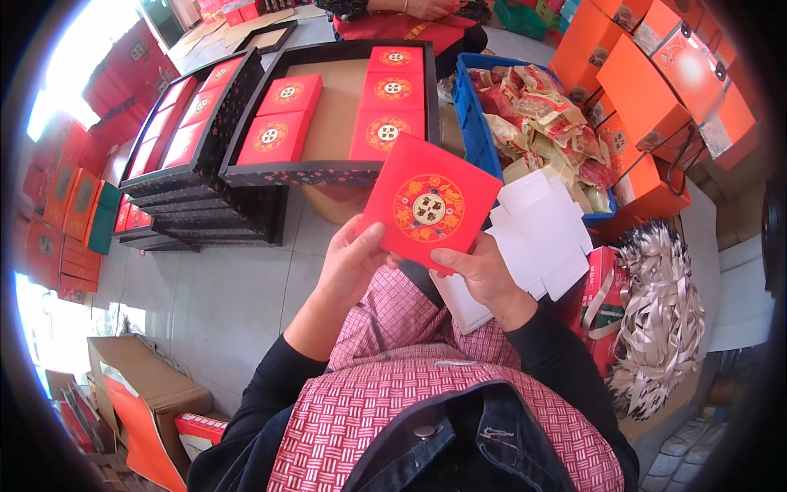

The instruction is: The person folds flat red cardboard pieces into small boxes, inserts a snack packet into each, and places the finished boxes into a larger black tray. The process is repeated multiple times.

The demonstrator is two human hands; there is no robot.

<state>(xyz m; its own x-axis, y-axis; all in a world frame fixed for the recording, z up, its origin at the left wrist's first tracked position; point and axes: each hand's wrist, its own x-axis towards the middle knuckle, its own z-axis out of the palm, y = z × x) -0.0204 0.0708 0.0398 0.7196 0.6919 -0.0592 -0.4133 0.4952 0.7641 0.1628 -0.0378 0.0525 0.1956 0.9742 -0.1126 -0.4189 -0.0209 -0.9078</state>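
A square red gift box with a round gold emblem is held up in front of my lap, tilted. My left hand grips its lower left corner, thumb on the printed face. At the lower right edge, my right hand pinches it with the thumb on top; the fingers beneath are hidden. Beyond it stands a black tray with several matching red boxes in it. Flat white unfolded cartons lie just right of my right hand.
A blue crate full of wrapped packets stands at the far right, beside stacked orange boxes. Pale ribbons lie bundled at the right. More black trays are stacked at left. A cardboard box sits lower left. Another person's hand shows at the top.
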